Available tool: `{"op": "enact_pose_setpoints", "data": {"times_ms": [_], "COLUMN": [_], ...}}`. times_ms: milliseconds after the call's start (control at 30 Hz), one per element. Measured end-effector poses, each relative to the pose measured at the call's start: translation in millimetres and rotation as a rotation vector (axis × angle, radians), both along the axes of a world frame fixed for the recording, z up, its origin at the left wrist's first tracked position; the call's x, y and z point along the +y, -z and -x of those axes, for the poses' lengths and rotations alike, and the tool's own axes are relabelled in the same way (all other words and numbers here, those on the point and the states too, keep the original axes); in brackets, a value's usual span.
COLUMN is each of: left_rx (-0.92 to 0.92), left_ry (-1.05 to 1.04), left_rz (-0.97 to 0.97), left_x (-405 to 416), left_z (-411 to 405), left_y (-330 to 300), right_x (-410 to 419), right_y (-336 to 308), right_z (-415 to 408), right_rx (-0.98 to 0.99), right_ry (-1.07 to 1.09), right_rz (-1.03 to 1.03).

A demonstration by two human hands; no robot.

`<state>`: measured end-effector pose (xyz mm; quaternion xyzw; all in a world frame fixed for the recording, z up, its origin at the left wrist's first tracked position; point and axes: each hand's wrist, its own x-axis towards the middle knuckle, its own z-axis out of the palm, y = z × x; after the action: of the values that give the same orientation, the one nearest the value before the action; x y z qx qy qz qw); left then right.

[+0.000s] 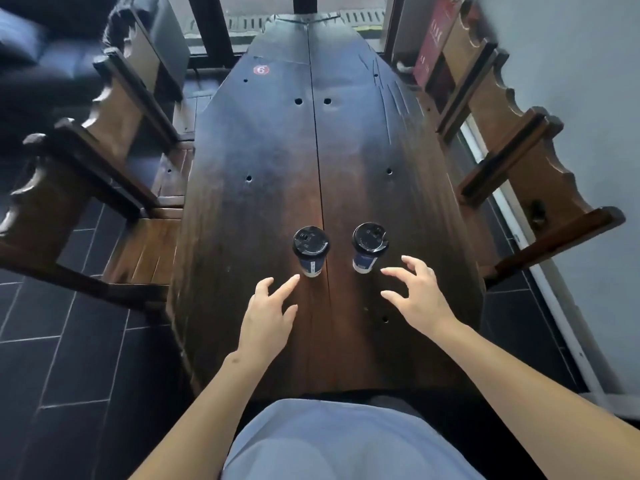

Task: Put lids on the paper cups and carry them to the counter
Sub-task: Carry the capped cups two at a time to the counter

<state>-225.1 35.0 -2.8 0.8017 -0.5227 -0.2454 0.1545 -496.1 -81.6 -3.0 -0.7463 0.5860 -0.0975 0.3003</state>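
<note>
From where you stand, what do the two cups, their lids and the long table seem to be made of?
The left cup and right cup look like paper: matte dark blue printed walls with white labels. Their lids, left lid and right lid, look like moulded black plastic, glossy with raised detail. The table seems dark stained wood: visible grain, a seam between planks, small holes and a dull sheen.

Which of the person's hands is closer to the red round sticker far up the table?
Left. The left hand lies on the red round sticker's side of the dark wooden table; the right hand is farther across.
</note>
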Motion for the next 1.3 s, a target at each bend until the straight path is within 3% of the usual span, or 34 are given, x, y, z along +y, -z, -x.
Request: {"op": "enact_pose_setpoints", "data": {"times_ms": [200,367,600,733,867,1300], "left_rx": [-0.074,-0.001,0.068,0.122,0.208,0.494], "left_ry": [-0.089,-0.058,-0.031,-0.015,-0.077,-0.230], "left_rz": [-0.163,-0.099,-0.143,-0.016,0.078,0.025], "left_x": [-36.0,-73.1,-117.7,-133.4,-155.1,-222.7], "left_z": [-7.6,-2.5,-8.8,-20.2,-24.3,-38.4], "left_y": [10.4,16.7,40.6,62.5,75.8,115.8], "right_x": [-36.3,-73.1,-116.7,-138.4,-160.7,-213.5], "right_y": [8.1,24.7,49.5,64.3,75.0,113.0], "right_z": [-14.5,-21.1,-24.8,-26.5,-37.7,-75.5], "right_rx": [0.122,0.129,0.042,0.000,-0.111,-0.297], "right_ry": [-0.021,-0.187,-0.263,-0.300,-0.244,0.009], "right_rz": [0.020,-0.041,-0.133,-0.100,-0.089,-0.290]}}
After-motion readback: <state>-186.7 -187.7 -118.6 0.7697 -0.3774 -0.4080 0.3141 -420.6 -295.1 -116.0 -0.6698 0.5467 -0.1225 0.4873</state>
